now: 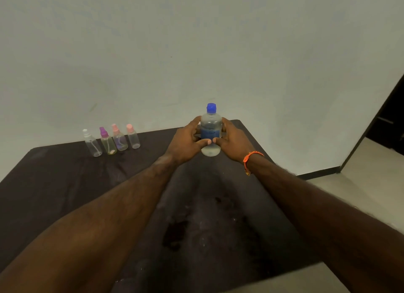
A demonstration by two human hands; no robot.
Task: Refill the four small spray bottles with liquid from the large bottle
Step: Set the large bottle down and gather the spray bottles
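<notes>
head view: the large bottle [210, 129] stands upright a little past the middle of the dark table [65, 194], toward 1 o'clock from the frame's centre, its blue cap [211, 108] on and a blue label around its clear body. both hands wrap it from opposite sides. the left hand [185, 143] holds it from 9 o'clock, fingers curled round the far side and thumb laid across the front. the right hand [235, 139] holds it from 3 o'clock the same way, and the two thumb tips nearly meet low on the label. an orange wristband [251, 159] sits on the right wrist.

the four small spray bottles stand in a close row at 10 o'clock, well apart from the large bottle, near the table's far edge: a white-capped bottle [93, 144], a purple-capped bottle [107, 143], a pink-capped bottle [119, 138] and a second pink-capped bottle [133, 137], all upright with caps on. dark wet-looking patches [175, 233] mark the cloth at 6 o'clock, between the forearms
</notes>
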